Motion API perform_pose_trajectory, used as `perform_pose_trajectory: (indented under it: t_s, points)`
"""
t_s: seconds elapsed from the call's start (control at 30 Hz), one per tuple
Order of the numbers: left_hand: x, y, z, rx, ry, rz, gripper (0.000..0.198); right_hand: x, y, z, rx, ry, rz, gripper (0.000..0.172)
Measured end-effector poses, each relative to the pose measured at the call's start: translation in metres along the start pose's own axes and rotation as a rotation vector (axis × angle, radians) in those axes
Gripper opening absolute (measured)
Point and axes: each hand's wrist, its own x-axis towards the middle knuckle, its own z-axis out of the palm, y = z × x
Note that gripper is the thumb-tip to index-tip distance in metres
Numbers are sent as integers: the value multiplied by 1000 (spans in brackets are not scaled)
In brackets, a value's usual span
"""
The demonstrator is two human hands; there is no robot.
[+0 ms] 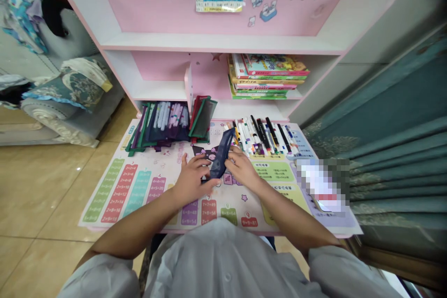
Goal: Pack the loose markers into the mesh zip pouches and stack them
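Observation:
Above the middle of the desk, a dark blue mesh pouch (220, 156) is held up at a slant between both hands. My left hand (193, 178) is closed on its lower end, with the thumb along the near edge. The fingers of my right hand (241, 167) are curled against the pouch's right side. What the pouch contains, if anything, I cannot make out. Just beyond my right hand lies a spread of marker pens (261, 135), mostly white and black. Left of the hands are filled mesh pouches (164, 123) with pale pens inside.
A green-edged and a red pouch (202, 118) lean by the shelf divider (189, 86). Books (267, 77) are stacked on the pink shelf. A blurred-out phone-like object (321, 186) lies at right on the desk mat (139, 195). A curtain (394, 149) hangs along the right side.

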Motion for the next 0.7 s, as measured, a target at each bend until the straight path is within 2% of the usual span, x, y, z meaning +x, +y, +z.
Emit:
perform_pose_trajectory:
  t_s: [0.17,0.33,0.5,0.7]
  points:
    - [2,1,-7,-24,32,-72,38,-3,-10,-3,-55,-141,-113,22]
    - [4,0,-6,5,64,-143,40,-8,-16,2,-85,-197,-221,19]
    - [6,-1,-2,37,41,-186,28,-9,-17,6,-100,-194,-261,19]
    - [11,-11,-5,36,61,-245,19,-5,-5,7,-118,-120,-185,19]
